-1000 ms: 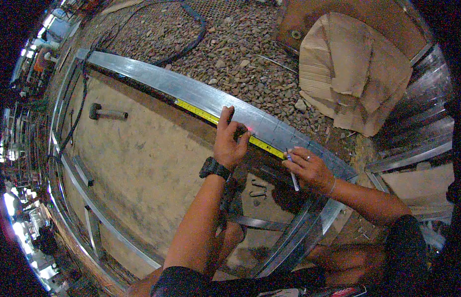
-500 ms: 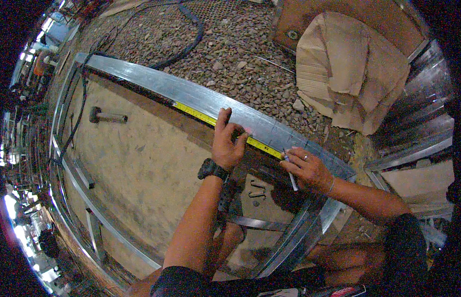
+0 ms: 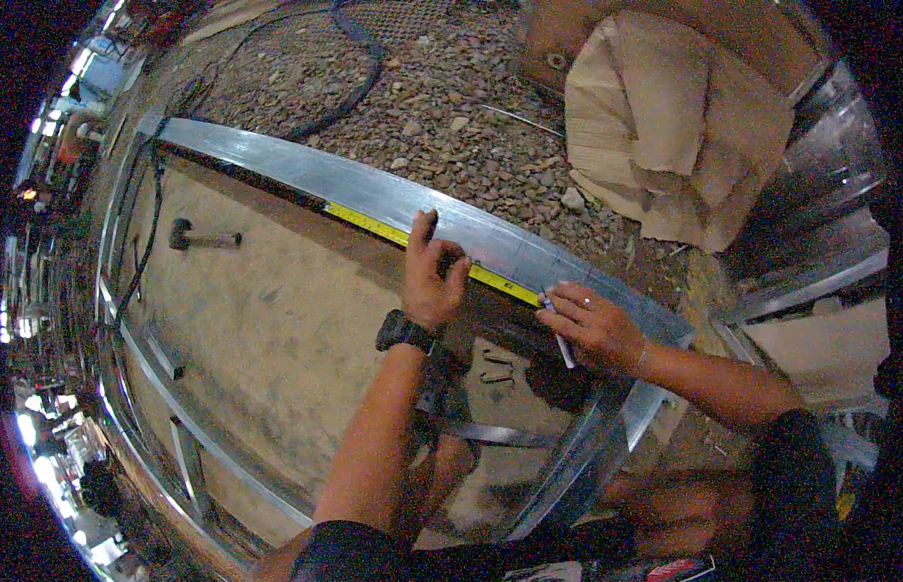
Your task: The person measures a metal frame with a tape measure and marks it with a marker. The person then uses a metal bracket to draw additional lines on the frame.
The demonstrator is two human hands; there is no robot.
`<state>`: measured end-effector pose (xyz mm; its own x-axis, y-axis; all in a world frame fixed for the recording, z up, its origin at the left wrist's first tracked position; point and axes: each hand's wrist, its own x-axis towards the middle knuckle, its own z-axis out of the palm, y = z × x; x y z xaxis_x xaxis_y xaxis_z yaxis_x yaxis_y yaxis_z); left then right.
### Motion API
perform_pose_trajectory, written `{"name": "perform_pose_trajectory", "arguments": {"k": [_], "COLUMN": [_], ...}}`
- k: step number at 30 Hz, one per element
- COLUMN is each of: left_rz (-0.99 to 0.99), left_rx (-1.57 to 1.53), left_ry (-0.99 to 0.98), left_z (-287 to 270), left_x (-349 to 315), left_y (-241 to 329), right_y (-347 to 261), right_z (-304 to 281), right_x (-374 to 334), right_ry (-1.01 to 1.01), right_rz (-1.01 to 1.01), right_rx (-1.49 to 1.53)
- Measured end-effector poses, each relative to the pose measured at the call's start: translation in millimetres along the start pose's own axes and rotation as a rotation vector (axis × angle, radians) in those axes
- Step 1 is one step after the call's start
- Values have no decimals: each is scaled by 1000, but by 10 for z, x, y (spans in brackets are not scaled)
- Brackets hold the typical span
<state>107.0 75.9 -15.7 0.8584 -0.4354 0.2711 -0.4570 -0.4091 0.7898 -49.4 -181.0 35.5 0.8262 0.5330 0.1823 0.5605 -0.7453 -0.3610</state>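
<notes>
A long silvery metal bar [image 3: 306, 167] runs slantwise from the far left to the near right, with a yellow tape measure [image 3: 369, 224] stretched along its near edge. My left hand [image 3: 435, 283] is closed around the tape at mid-length, one finger reaching up onto the bar's top face. Farther right, my right hand [image 3: 599, 332] grips a slim white marker [image 3: 565, 349]. Its fingertips rest at the bar's edge beside the tape, and the marker's lower end sticks out below them. Thin dark lines cross the bar just above this hand.
A hammer [image 3: 204, 237] lies on the tan board [image 3: 267, 310] inside the metal frame. Two small hooked metal pieces [image 3: 497, 367] are near my left wrist. Gravel [image 3: 451, 107], a dark cable [image 3: 364, 87] and crumpled cardboard [image 3: 675, 126] lie beyond the bar.
The whole view has shifted slightly, so the scene sits a little farther left. Both hands keep about the same places along the tape and bar.
</notes>
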Motion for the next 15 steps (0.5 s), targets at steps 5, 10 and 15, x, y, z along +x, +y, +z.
{"name": "perform_pose_trajectory", "arguments": {"k": [5, 10, 15], "left_rz": [-27, -5, -8], "left_rx": [16, 30, 49], "left_ry": [-18, -18, -34], "left_z": [-10, -36, -44], "left_x": [11, -7, 18], "left_y": [7, -7, 47], "right_y": [25, 52, 50], "right_z": [64, 47, 49], "right_x": [-34, -30, -51], "right_ry": [-32, -51, -40], "right_rz": [128, 65, 36], "right_rx": [176, 176, 121]}}
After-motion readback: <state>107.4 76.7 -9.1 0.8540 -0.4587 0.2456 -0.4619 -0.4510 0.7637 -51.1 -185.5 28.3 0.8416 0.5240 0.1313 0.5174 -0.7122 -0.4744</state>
